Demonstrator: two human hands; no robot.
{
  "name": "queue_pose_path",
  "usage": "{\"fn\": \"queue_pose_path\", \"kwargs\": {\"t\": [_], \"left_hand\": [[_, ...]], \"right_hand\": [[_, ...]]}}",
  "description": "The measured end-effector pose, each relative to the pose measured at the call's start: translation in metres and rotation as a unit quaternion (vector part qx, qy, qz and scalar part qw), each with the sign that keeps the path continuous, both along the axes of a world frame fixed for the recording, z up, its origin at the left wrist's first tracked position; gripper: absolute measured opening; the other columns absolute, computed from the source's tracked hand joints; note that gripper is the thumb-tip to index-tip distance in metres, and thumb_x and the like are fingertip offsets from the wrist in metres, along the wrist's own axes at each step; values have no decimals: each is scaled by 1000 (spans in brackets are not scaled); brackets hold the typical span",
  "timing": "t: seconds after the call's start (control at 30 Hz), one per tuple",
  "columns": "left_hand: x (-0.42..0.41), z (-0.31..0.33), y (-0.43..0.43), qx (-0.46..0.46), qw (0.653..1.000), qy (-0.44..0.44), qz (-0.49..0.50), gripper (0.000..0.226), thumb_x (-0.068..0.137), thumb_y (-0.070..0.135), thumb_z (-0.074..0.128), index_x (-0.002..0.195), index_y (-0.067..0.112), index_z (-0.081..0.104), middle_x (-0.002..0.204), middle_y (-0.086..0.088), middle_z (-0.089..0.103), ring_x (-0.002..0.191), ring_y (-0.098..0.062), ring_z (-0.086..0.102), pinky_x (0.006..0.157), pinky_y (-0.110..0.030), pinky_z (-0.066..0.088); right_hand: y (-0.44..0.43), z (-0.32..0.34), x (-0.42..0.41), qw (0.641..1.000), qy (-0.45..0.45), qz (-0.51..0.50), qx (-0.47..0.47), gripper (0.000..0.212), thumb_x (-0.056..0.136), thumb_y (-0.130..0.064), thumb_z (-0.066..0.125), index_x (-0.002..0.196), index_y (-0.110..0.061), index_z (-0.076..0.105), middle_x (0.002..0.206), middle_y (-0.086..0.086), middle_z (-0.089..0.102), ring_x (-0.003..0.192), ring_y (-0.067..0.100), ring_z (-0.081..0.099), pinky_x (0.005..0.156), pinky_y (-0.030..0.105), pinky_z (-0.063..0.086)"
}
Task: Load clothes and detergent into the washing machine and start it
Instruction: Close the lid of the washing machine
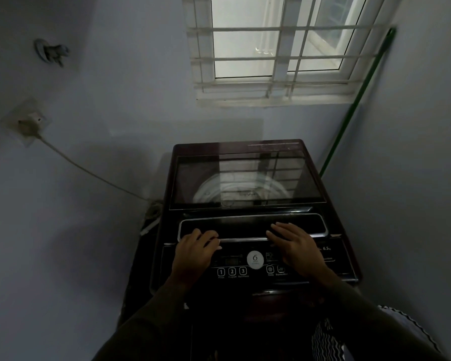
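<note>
The left hand [197, 252] lies on the near edge of the washer's [255, 282] lid [245, 178], fingers bent over the rim; I cannot tell if they grip. The right hand [294, 248] rests flat beside it, fingers straight and together. The lid is down. A green pole [349, 118] leans far right.

White round badge [255, 259]: "6"
Three outlined square buttons [232, 271]: "1", "2", "3"
Right end of black glossy control panel [343, 261]: "6.5"
Captions under buttons: blurred, unreadable

Glossy glass lid [248, 178] (reflective); smooth dark plastic control panel [245, 267]; matt wall [115, 87].
</note>
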State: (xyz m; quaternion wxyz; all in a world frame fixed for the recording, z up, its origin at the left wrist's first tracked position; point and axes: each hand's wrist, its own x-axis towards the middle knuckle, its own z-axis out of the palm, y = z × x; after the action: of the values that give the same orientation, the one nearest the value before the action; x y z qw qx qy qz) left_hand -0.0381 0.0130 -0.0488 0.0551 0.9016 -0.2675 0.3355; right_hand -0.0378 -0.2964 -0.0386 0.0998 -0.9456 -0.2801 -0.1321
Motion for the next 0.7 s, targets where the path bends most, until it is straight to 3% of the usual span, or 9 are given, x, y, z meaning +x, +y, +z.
{"fn": "queue_pose_path", "kwargs": {"t": [0.27, 0.47, 0.7], "left_hand": [[0, 1, 0, -2, 1000, 9, 1, 13, 86, 29, 76, 83, 18, 69, 100, 4, 71, 70, -19, 55, 55, -30, 42], [-1, 1, 0, -5, 1000, 15, 0, 12, 87, 29, 75, 84, 18, 70, 101, 5, 70, 72, -19, 54, 55, -30, 43], [-4, -2, -2, -11, 1000, 11, 14, 11, 87, 27, 76, 85, 18, 71, 100, 5, 72, 71, -19, 55, 56, -30, 43]], "right_hand": [[-1, -5, -1, 1000, -9, 8, -11, 75, 49, -14, 93, 120, -10, 70, 125, 13, 67, 115, 32, 64, 96, 50, 52], [-1, -13, -3, 999, -29, 1, 16, 65, 63, -13, 89, 124, -10, 67, 129, 13, 65, 120, 31, 60, 99, 51, 50], [0, -18, -6, 999, -38, -7, 36, 64, 65, -9, 89, 125, -9, 66, 129, 14, 64, 122, 32, 59, 101, 53, 48]]}}
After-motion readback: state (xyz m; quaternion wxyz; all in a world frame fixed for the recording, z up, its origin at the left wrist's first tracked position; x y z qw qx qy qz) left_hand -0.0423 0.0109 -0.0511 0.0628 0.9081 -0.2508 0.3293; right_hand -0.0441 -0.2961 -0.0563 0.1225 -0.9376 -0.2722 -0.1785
